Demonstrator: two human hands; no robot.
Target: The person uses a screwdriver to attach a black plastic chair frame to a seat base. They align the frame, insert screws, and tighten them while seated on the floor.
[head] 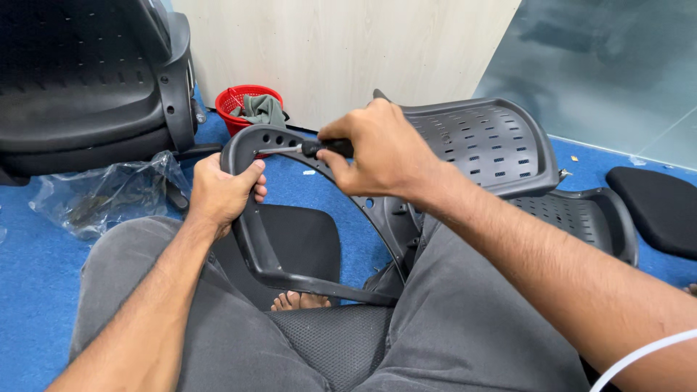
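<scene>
Blue carpet [43, 290]; left hand [221, 192] grips armrest frame [254, 247], right hand [377, 149] screwdriver [319, 148].

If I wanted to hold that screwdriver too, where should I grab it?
Probably by the black handle, coming from the right, as the right hand does. The screwdriver lies level, its thin metal tip pointing left into the chair armrest frame that the left hand steadies.

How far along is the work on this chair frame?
Done: little that shows. In hand: the left hand grips the black chair frame while the right hand drives a screwdriver into a hole at its top. Left: perforated chair backs and a seat pad lie loose on the floor.
</scene>
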